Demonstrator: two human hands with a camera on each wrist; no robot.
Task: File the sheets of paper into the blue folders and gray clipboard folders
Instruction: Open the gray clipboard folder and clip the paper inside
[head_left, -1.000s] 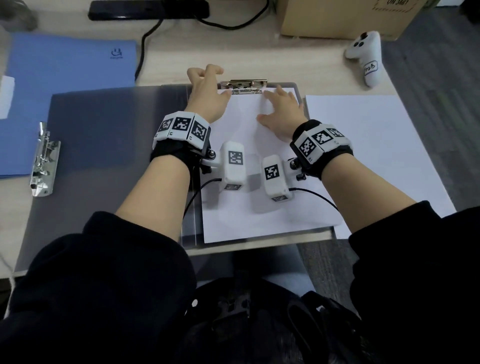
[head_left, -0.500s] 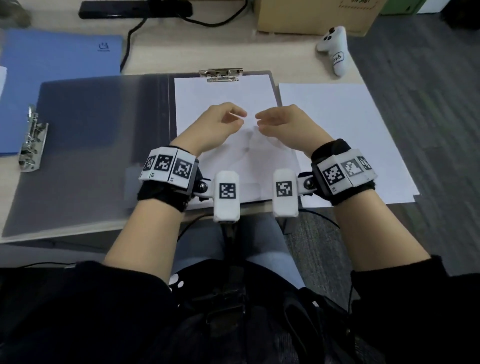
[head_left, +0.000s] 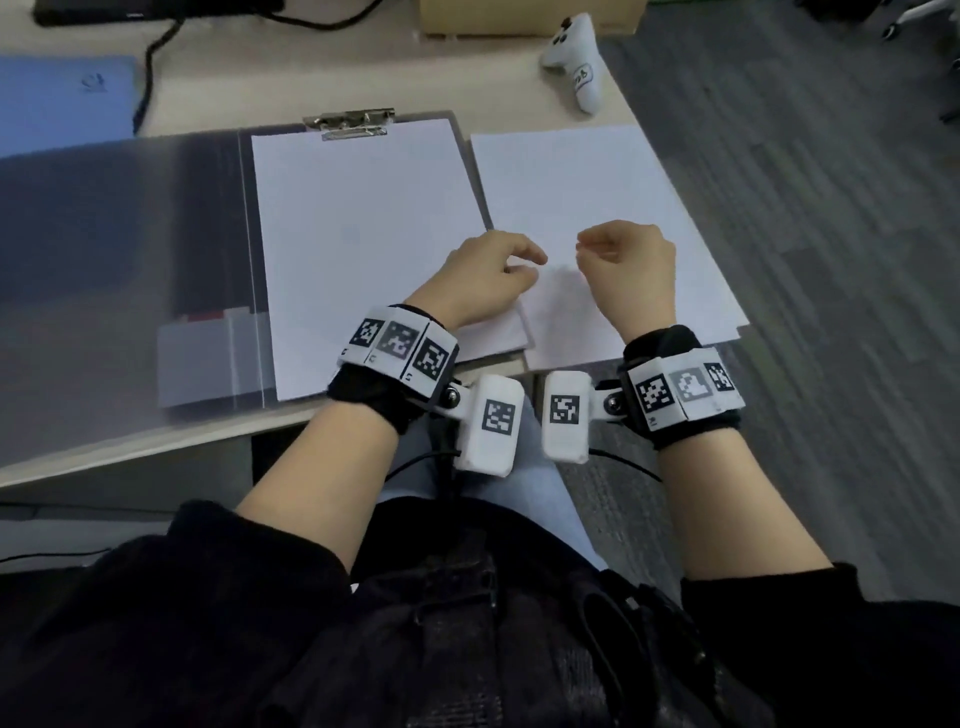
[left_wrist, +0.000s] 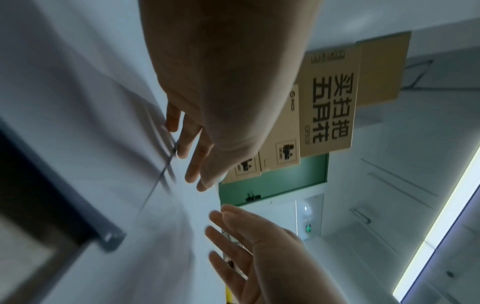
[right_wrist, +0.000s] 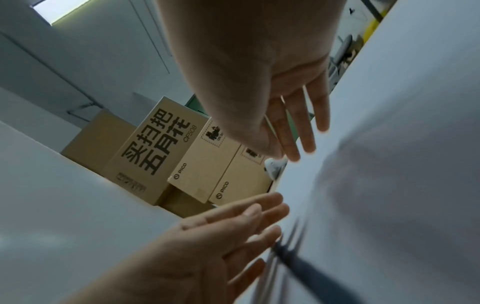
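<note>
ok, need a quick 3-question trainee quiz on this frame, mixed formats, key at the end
1. True or false: the sheet in the gray clipboard folder sits under the metal clip.
2. Multiple choice: the loose paper stack lies (A) left of the clipboard folder, (B) right of it, (C) on the blue folder.
3. Fill in: the white ______ lies at the table's far right corner.

Key:
1. True. The clipped sheet has its top edge under the clip.
2. B. The left hand and right hand hover over its near end, holding nothing.
3. Controller.
</note>
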